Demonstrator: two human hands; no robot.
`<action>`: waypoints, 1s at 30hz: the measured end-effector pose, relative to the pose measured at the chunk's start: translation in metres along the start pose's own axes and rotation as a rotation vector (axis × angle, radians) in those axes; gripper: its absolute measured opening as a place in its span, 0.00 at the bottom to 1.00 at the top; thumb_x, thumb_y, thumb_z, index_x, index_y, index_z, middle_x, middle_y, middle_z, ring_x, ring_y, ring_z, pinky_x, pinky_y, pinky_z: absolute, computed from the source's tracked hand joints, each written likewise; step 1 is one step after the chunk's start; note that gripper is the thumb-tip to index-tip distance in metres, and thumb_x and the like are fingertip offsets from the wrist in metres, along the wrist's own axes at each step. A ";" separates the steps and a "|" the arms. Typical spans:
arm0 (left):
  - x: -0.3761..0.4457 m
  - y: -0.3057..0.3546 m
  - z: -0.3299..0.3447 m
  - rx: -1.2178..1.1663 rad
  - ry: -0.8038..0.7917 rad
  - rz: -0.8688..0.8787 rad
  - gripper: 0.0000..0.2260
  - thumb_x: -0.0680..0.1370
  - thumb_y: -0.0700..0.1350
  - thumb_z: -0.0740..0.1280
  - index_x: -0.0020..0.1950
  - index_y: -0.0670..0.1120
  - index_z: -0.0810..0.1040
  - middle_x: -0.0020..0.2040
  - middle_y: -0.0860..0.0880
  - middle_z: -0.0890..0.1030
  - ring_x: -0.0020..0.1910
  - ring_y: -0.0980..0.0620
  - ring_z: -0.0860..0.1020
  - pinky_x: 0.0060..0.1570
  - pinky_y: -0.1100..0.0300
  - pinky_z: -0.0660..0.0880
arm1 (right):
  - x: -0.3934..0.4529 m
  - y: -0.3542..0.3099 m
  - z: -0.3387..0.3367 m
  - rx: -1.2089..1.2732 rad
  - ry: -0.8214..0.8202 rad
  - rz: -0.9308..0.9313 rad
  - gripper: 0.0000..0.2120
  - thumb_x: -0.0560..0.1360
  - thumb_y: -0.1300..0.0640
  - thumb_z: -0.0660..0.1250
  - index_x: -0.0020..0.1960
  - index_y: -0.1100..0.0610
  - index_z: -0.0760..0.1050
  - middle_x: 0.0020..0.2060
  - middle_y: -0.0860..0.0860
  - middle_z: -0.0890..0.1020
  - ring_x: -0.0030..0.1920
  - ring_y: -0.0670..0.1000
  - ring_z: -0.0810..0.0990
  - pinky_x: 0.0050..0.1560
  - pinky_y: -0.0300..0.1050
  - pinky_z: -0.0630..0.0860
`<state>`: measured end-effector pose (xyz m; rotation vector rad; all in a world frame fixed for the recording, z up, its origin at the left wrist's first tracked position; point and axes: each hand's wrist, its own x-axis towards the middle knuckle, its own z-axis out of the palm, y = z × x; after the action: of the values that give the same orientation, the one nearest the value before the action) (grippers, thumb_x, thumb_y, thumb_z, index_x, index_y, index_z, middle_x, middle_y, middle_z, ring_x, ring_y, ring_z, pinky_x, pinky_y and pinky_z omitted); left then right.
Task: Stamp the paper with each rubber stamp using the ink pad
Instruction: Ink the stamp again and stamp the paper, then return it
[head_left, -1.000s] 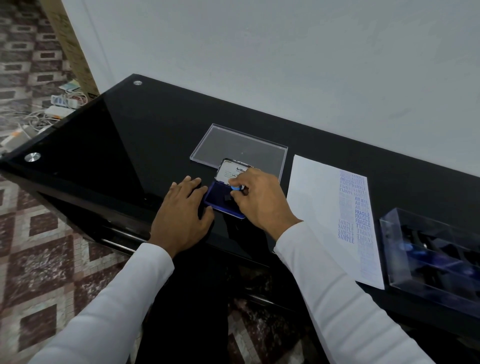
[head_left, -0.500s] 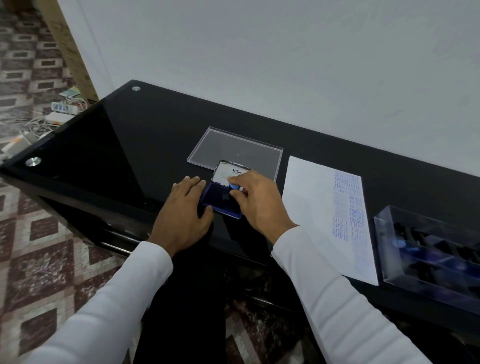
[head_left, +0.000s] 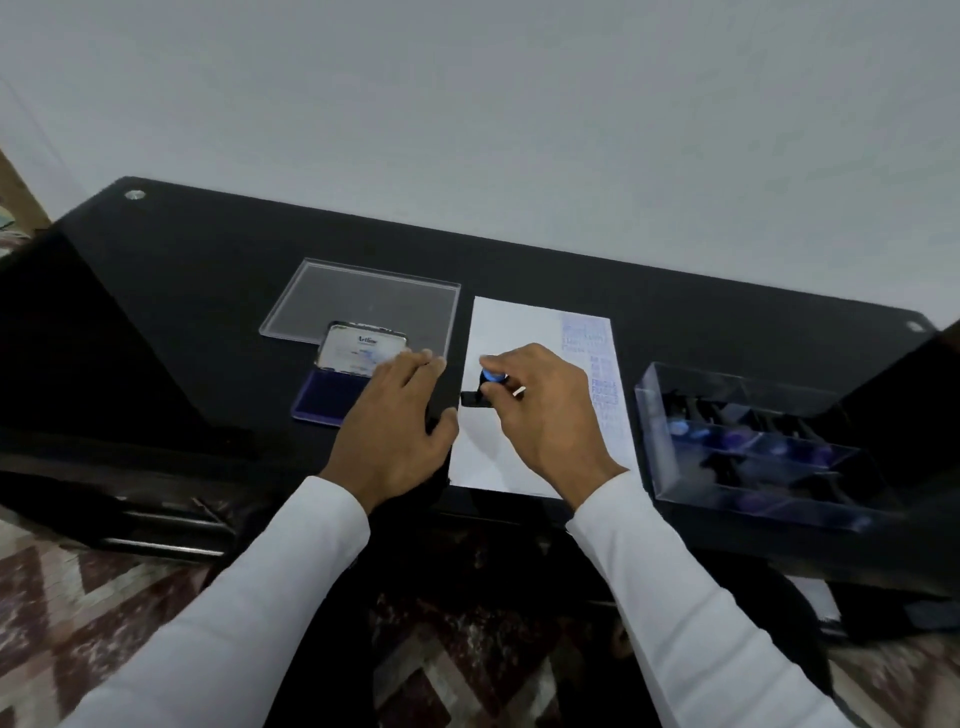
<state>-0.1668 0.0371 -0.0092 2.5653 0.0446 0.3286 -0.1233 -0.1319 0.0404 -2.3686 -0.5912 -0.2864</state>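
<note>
My right hand (head_left: 540, 410) pinches a small rubber stamp (head_left: 480, 392) with a blue knob and a black base, at the left edge of the white paper (head_left: 519, 327). Whether the base touches the sheet I cannot tell. The paper lies in the middle of the black table (head_left: 208, 260) and carries a column of blue stamped words down its right side. My left hand (head_left: 400, 421) rests flat on the table, its fingers over the right end of the open blue ink pad (head_left: 324, 397), whose lid stands raised behind it.
A clear plastic lid (head_left: 363, 299) lies flat behind the ink pad. A clear box (head_left: 748, 441) with several blue and black stamps stands at the right of the paper. The table's front edge runs just under my wrists; a pale wall is behind.
My right hand lifted the stamp off the ink pad and carried it right to the paper's left edge. My left hand slid right along the pad. The view swung right.
</note>
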 end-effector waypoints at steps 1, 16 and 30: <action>0.001 0.007 0.006 -0.004 -0.020 0.010 0.27 0.81 0.54 0.66 0.78 0.49 0.66 0.78 0.49 0.65 0.79 0.48 0.60 0.74 0.47 0.66 | -0.003 0.006 -0.007 -0.009 0.011 0.013 0.12 0.75 0.62 0.73 0.58 0.58 0.83 0.51 0.51 0.84 0.48 0.47 0.81 0.50 0.20 0.65; 0.025 0.068 0.068 0.026 -0.125 0.145 0.25 0.82 0.54 0.64 0.78 0.50 0.68 0.81 0.52 0.62 0.81 0.50 0.54 0.79 0.50 0.56 | -0.033 0.077 -0.061 -0.092 0.081 0.117 0.11 0.74 0.63 0.73 0.56 0.58 0.84 0.51 0.53 0.84 0.48 0.52 0.82 0.56 0.51 0.80; 0.032 0.058 0.091 0.137 -0.169 0.172 0.23 0.82 0.55 0.61 0.76 0.48 0.70 0.80 0.48 0.65 0.81 0.46 0.57 0.80 0.47 0.50 | -0.038 0.092 -0.053 -0.085 0.104 0.099 0.10 0.72 0.63 0.75 0.54 0.58 0.85 0.47 0.52 0.83 0.46 0.51 0.82 0.54 0.46 0.80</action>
<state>-0.1155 -0.0561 -0.0456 2.7296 -0.2238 0.1759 -0.1143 -0.2417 0.0148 -2.4384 -0.4192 -0.3945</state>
